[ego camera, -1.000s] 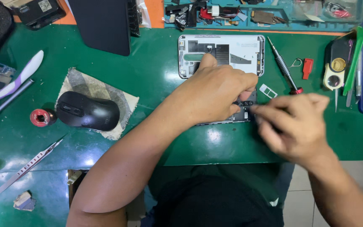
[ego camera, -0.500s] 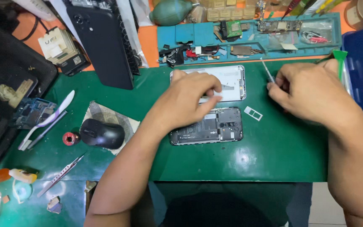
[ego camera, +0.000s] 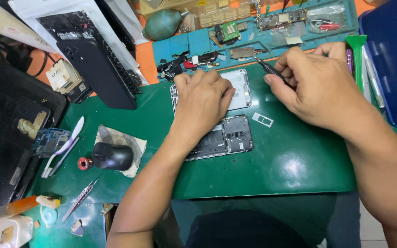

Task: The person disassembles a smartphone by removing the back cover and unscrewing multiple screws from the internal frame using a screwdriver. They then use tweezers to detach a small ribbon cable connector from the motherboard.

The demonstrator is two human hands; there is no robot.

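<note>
Between the right hand's point(ego camera: 318, 89) curled fingers sits 1 slim black screwdriver point(ego camera: 272, 71), pinched near its ridged grip, its thin metal tip slanting up-left toward the blue parts tray point(ego camera: 194, 41). Left of it, the left hand point(ego camera: 203, 101) lies palm-down with fingers pressed flat across 2 phone pieces: 1 white, smooth plastic back cover point(ego camera: 241, 89) and, just below it, 1 opened phone body point(ego camera: 230, 138), dark and rectangular, its battery and round camera cutouts showing. Whether that hand grips anything underneath, I cannot tell. Right of the phone body, apart from it, lies 1 small pale SIM tray point(ego camera: 262, 120) with 2 openings. All rest on the green work mat point(ego camera: 299, 165), matte with a few glossy reflections. Well left of the phone body sit 1 rounded black mouse point(ego camera: 112, 156) on a frayed grey cloth patch point(ego camera: 136, 147), 1 red ring-shaped spool point(ego camera: 83, 163) touching the mouse, and 1 pair of metal tweezers point(ego camera: 80, 200).
</note>
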